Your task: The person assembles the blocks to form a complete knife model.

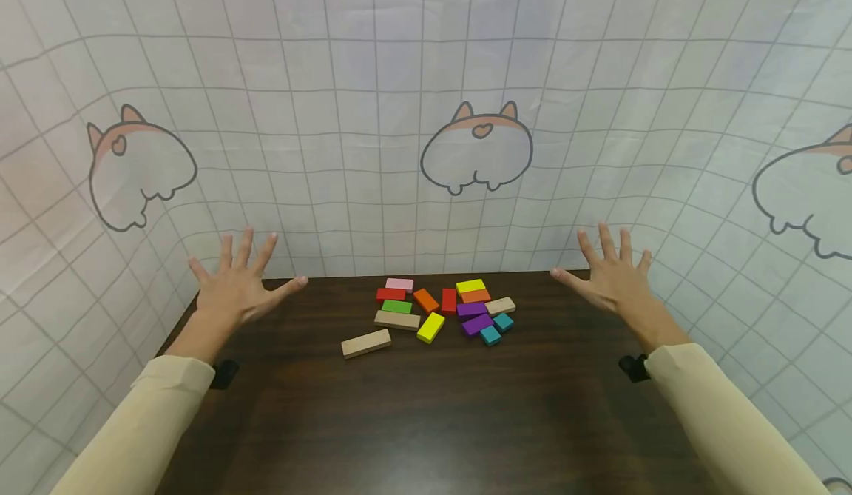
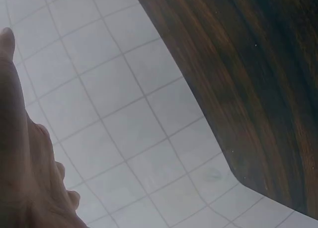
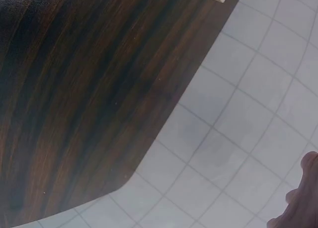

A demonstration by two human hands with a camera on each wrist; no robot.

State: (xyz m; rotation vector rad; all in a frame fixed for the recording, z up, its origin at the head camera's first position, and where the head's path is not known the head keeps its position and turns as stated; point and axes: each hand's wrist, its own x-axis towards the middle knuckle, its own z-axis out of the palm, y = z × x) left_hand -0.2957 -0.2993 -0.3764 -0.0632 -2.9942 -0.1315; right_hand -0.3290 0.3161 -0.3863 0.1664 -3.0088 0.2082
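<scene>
My left hand (image 1: 229, 288) is spread over the far left of the dark table, fingers straight and thumb pointing inward, with nothing in it. Its mirror image, my right hand (image 1: 615, 280), spreads over the far right side, also holding nothing. Between them lie several coloured wooden blocks near the table's back edge. On the left of the group are a plain wooden block (image 1: 366, 343), a green block (image 1: 396, 307) and a pink block (image 1: 399, 285). A yellow block (image 1: 431, 328) sits mid-group. To the right are a purple block (image 1: 478, 324) and a teal block (image 1: 490, 335).
The dark wood table (image 1: 413, 413) has rounded corners, one seen as a table corner (image 2: 241, 181) in the left wrist view. A white gridded curtain (image 1: 373, 110) with cartoon animal prints surrounds the back and sides. Black wrist straps (image 1: 225, 374) show below the sleeves.
</scene>
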